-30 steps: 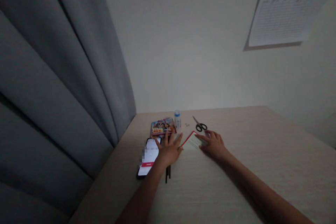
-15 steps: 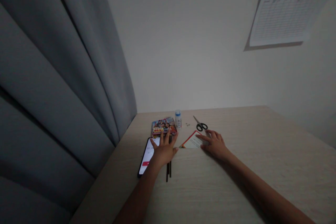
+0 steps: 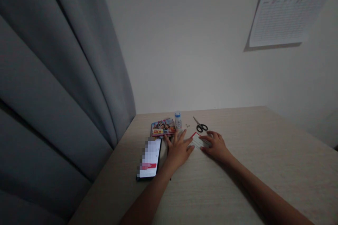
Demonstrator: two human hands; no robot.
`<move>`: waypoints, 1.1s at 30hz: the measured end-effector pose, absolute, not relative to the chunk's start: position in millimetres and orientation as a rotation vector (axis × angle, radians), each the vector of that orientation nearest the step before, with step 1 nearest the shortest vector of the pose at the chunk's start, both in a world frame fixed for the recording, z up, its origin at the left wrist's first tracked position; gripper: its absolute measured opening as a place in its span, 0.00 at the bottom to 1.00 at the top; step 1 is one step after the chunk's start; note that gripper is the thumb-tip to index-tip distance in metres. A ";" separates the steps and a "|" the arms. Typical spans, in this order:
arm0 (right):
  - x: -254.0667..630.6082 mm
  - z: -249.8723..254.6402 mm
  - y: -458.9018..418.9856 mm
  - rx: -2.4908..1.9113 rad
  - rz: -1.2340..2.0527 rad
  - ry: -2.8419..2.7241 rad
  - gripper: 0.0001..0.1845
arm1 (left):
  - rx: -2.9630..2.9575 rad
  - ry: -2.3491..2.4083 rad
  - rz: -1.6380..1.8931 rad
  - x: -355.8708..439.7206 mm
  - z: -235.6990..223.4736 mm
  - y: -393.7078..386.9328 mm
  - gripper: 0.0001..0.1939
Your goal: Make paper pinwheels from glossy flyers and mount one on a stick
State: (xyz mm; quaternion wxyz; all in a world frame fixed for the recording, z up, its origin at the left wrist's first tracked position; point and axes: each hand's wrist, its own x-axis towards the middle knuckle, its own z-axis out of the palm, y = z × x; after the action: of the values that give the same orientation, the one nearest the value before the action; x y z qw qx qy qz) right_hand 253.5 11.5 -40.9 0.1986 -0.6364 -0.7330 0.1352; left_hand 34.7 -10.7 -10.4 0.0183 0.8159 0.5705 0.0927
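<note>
A small piece of white printed paper point(image 3: 196, 142) with a red edge lies flat on the table, partly hidden under both hands. My left hand point(image 3: 179, 150) is spread over its left part, fingers apart and resting on it. From the right, my right hand point(image 3: 217, 147) reaches onto the paper with thumb and index finger apart, pressing on its right side. Behind the right hand lie scissors point(image 3: 201, 127) with black handles. Dark thin sticks point(image 3: 169, 144) show partly beneath my left hand and wrist.
A phone point(image 3: 150, 161) with a lit screen lies left of my left forearm. Beyond it are colourful printed booklets or packs point(image 3: 163, 126) and a small clear bottle point(image 3: 178, 120) with blue on top. Tiny bits point(image 3: 187, 125) lie beside the bottle. A grey curtain point(image 3: 66, 95) hangs left.
My left hand has moved right, off the phone and onto the left part of the paper, covering its orange corner. My right hand has stayed nearly in place.
</note>
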 end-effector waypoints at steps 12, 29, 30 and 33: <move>277.7 -35.6 16.1 -1.755 0.477 -2.176 0.29 | 2.428 1.822 0.265 33.5 -17.6 -9.2 0.25; 326.9 -42.4 26.8 -1.756 0.464 -2.185 0.31 | 2.401 1.867 0.210 34.5 -15.4 -10.8 0.25; 327.6 -40.4 26.3 -1.758 0.477 -2.180 0.32 | 2.403 1.869 0.203 35.0 -14.9 -10.9 0.26; 329.5 -33.8 24.4 -1.759 0.536 -2.174 0.35 | 2.410 1.885 0.228 37.0 -16.2 -9.9 0.28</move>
State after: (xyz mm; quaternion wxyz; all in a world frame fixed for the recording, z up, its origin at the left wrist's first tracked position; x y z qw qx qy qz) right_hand 329.5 24.4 -33.8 0.1465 -0.6112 -0.7553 0.1860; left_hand 37.0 -9.9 -16.2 0.0366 0.7850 0.6140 0.0741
